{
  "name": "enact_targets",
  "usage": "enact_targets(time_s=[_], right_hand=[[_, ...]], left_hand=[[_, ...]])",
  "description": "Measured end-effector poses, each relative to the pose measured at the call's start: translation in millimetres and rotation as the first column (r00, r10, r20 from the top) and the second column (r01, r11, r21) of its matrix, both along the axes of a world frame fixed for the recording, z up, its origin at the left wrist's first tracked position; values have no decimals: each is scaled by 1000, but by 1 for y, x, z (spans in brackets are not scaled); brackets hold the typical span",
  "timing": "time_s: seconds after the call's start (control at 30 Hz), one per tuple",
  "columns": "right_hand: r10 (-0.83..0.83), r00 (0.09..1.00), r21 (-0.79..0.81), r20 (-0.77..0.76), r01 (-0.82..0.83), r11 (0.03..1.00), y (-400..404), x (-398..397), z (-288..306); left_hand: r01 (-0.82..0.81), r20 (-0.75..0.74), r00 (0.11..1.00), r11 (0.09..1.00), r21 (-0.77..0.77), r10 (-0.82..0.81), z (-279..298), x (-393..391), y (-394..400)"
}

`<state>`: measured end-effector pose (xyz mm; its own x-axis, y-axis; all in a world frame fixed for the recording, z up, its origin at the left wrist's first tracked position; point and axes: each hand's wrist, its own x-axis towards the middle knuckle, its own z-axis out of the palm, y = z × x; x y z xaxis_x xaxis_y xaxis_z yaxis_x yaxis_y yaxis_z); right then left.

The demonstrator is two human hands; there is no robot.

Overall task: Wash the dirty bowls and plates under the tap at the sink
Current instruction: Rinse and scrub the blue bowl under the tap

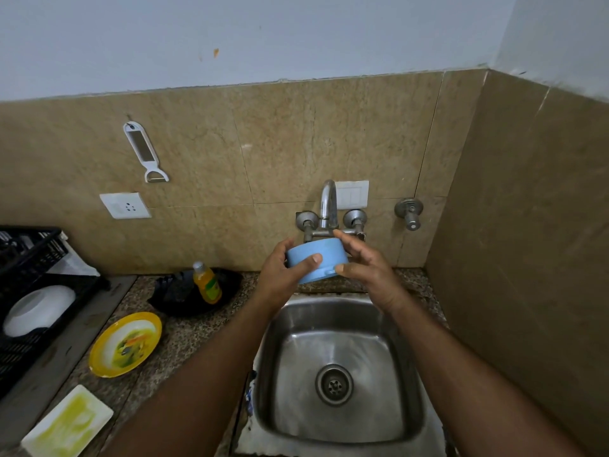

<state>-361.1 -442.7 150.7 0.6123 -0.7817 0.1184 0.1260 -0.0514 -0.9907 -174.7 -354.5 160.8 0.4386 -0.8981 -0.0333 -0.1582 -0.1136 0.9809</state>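
Head view: blue bowl [316, 260] held up under tap [329, 201], above sink [339, 367], tilted. Left hand [283, 275] grasping bowl's left side, thumb across its wall. Right hand [365, 268] gripping right side, fingers curled around rim. Left of sink on counter [184, 334]: dirty yellow plate [125, 344], smeared white rectangular plate [67, 422], soap bottle [207, 282] on black tray [178, 295]. White bowl [38, 310] upside down in black rack [29, 291]. Peeler [145, 153] hanging on wall.
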Motion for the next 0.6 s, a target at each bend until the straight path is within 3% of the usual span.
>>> enact_targets(time_s=[0.17, 0.3, 0.43, 0.5, 0.6], right_hand=[[9, 1000, 43, -15, -8, 999, -1, -1, -14], [-4, 996, 226, -84, 23, 974, 1, 3, -33], [-46, 943, 479, -330, 209, 853, 11, 15, -39], [16, 956, 649, -292, 186, 738, 18, 22, -37], [26, 973, 730, -228, 153, 667, 25, 38, -38]], left_hand=[[-20, -171, 985, 998, 67, 31, -8, 0, -1], [-129, -281, 948, 987, 100, 152, -25, -5, 5], [-281, -97, 954, 959, 34, 283, -33, -8, 14], [-306, 68, 949, 952, -17, 307, -35, -8, 19], [-311, 230, 920, 948, -69, 318, -44, -2, 28]])
